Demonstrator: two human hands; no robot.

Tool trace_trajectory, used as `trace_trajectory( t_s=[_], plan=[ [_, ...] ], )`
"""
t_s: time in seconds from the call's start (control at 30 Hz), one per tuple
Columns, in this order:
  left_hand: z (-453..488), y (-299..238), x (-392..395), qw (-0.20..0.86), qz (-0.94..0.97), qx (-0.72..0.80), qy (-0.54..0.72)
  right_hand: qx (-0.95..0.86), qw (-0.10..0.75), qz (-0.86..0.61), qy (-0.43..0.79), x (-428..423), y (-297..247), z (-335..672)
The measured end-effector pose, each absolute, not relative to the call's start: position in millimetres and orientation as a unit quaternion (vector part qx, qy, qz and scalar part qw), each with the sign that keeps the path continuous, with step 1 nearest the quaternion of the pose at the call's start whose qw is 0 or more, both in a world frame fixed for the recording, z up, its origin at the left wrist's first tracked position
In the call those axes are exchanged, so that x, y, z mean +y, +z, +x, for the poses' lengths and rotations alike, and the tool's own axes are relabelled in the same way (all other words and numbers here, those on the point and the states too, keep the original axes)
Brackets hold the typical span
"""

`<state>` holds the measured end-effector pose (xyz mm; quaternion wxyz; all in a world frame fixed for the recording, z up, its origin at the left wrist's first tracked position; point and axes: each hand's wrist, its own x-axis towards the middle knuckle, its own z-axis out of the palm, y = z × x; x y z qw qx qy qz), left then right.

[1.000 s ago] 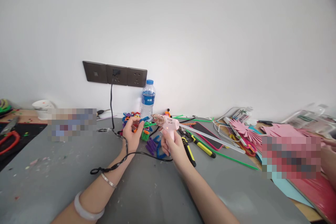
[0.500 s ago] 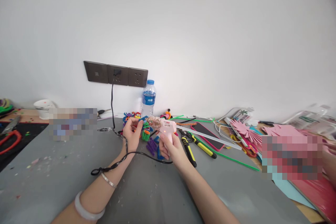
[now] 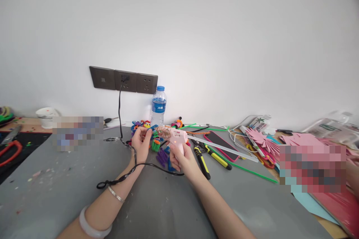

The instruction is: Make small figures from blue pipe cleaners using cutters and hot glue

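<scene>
My right hand [image 3: 181,160] is closed round the handle of a pink hot glue gun [image 3: 176,136], whose clear glue stick [image 3: 221,148] juts out to the right. The gun's nozzle points left at a small blue piece [image 3: 153,128] pinched in the fingertips of my left hand [image 3: 141,142]. The gun's black cord [image 3: 134,166] loops over my left wrist and runs up to the wall socket [image 3: 125,80]. Small coloured pipe-cleaner pieces [image 3: 162,154] lie on the grey table [image 3: 70,186] just beyond both hands.
A water bottle [image 3: 158,106] stands by the wall behind the hands. Yellow-handled pliers [image 3: 207,158], a phone [image 3: 221,145], green sticks [image 3: 252,171] and pink paper shapes [image 3: 260,138] lie to the right. Red-handled tools [image 3: 9,149] and a white cup [image 3: 45,115] are at far left.
The glue gun has tilted and moved left, bringing its nozzle close to the piece in my left hand. My left hand has stayed almost still.
</scene>
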<state>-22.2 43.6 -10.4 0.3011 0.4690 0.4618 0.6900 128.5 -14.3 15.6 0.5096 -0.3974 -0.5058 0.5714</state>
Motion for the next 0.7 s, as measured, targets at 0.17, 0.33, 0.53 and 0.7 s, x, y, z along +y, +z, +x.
trace_trajectory(
  t_s=[0.17,0.33,0.53,0.7],
  plan=[
    [-19.9,-6.4,40.8,0.302,0.468,0.461,0.691,-0.504,0.512,-0.399,0.570,-11.7,12.1,129.4],
    [-20.4,-5.1,38.4,0.293,0.489,0.456,0.683,-0.501,0.515,-0.395,0.572,-10.0,10.2,130.7],
    [-20.4,-6.1,38.1,0.278,0.508,0.456,0.676,-0.499,0.518,-0.407,0.563,-9.8,11.7,131.5],
    [-21.5,-4.1,37.5,0.256,0.519,0.451,0.679,-0.489,0.526,-0.422,0.553,-8.2,10.5,131.4]
  ],
)
